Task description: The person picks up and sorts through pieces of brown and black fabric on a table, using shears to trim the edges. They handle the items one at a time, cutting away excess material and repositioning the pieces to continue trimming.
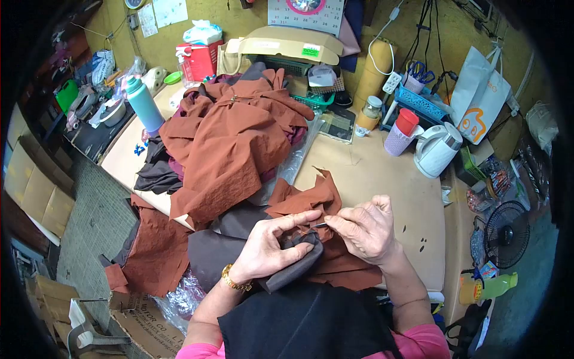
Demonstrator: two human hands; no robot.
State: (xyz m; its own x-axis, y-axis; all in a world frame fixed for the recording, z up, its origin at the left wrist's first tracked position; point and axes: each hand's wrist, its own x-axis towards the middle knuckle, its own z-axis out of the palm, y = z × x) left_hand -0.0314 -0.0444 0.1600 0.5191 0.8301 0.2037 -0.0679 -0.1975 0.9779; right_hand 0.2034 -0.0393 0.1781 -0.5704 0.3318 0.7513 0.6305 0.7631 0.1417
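My left hand (272,245), with a gold watch on the wrist, grips a folded piece of dark grey and rust-brown fabric (299,263) near the table's front edge. My right hand (362,230) pinches a thin dark needle-like tool (321,225) whose tip touches the fabric between both thumbs. A crumpled rust-brown cloth piece (305,200) lies just beyond the hands. A bigger pile of rust-brown garments (230,140) covers the table's left half.
On the beige table (382,179) stand a teal bottle (143,105), a white kettle (437,149), a lilac cup with a red lid (399,134) and a glass jar (371,110). A small black fan (507,233) and a yellow-green bottle (487,287) sit at the right. Cardboard boxes lie on the floor at left.
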